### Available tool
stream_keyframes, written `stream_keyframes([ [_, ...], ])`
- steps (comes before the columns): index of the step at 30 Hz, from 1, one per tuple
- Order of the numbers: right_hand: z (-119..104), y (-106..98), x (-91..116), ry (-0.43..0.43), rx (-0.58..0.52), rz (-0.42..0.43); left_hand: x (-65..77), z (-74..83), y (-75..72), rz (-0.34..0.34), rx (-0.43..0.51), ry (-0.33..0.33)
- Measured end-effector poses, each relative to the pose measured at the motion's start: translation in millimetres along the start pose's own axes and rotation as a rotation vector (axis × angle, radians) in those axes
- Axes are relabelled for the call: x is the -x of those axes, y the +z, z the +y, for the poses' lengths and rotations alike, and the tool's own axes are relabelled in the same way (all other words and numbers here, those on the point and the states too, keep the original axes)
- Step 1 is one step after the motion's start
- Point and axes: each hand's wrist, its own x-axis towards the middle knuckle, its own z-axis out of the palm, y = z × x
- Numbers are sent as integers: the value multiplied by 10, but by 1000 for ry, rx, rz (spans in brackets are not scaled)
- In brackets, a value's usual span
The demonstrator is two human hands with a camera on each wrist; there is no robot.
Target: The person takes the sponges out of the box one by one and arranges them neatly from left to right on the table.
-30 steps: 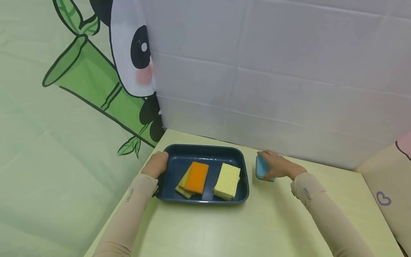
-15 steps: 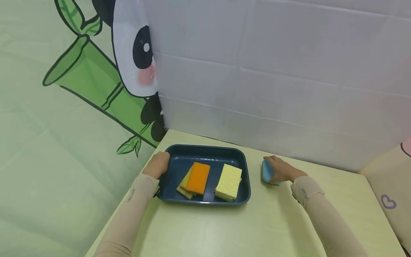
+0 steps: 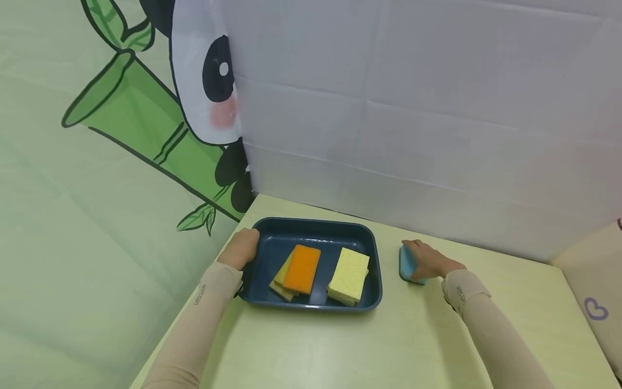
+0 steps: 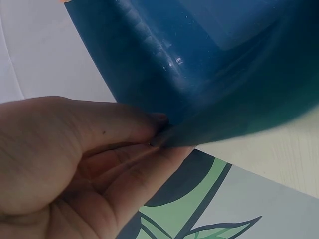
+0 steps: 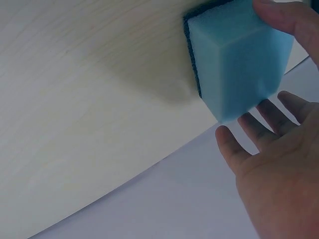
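My left hand (image 3: 241, 248) grips the left end of a dark blue rectangular tray (image 3: 311, 307). In the left wrist view its thumb lies along the inside of the tray wall, the other fingers behind it. Beyond the tray's right end, my right hand (image 3: 430, 261) spans a light blue sponge (image 5: 244, 64) with a dark scouring layer on its table side. The thumb touches one end and the fingertips meet the opposite end. Inside the tray, an orange sponge (image 3: 302, 269) leans over yellowish pieces, and pale yellow sponges (image 3: 349, 273) are stacked at the right.
The pale wooden table (image 3: 311, 351) meets a white sheet (image 3: 413, 135) at the back. A green sheet with a bamboo print (image 3: 146, 113) hangs along the left. On the right side, a beige panel (image 3: 590, 286) carries a heart drawing.
My right hand and the blue sponge have shifted slightly right and nearer, away from the tray. The left hand keeps its grip on the tray. The head view has turned a little.
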Motion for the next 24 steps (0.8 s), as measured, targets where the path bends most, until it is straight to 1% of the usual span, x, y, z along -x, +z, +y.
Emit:
stream_keyframes([
  [5,44,6,0,1,2,-9,-6,-3,7,2,0,6],
  [9,51,6,-3,-20,23,9,-16,-14,10,7,-7,3],
  [14,12,-10,36,-28,12,27,-20,-28,-6,6,1,-6],
  [17,-12,-13,46,-17,4,28,-20,-40,2,2,-5,5],
  [21,-60,-20,71,-11,22,43,-19,-51,11,0,-15,17],
  [24,-126,-42,107,-9,51,58,-18,-51,13,-10,-12,4],
])
